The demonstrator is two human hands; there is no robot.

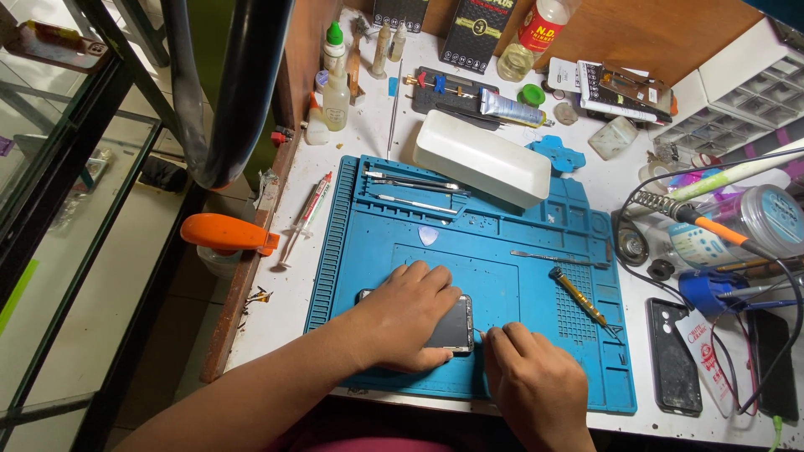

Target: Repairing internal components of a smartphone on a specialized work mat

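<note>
On blue mat (pixel 511 276), left hand (pixel 406 314) pressing phone (pixel 452 326), right hand (pixel 532 381) at its edge

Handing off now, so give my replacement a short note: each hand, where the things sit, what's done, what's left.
Left hand: flat on the dark phone, pinning it to the blue work mat.
Right hand: fingertips at the phone's right edge; anything pinched there is too small to tell.
Nearby: yellow-handled screwdriver, metal spudger, pick, white tray at mat's top.
Done: phone laid down and steadied.
Left: phone looks closed; edge work continues.
</note>
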